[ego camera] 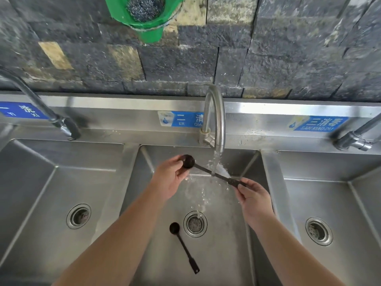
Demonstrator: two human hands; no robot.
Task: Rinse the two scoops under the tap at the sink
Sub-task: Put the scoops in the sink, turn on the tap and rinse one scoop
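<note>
A black long-handled scoop (204, 169) is held level over the middle basin (224, 250). My left hand (172, 178) grips its round bowl. My right hand (254, 198) pinches the end of its handle. Water from the curved steel tap (216, 118) runs onto the middle of the handle and splashes down. A second black scoop (183, 245) lies flat on the basin floor, just left of the drain (195, 223), bowl toward the back, handle toward me.
Steel basins lie left (37, 195) and right (329, 195), each with a drain and its own tap. Blue labels run along the steel backsplash. A green holder with steel wool (144, 11) hangs on the dark stone wall above.
</note>
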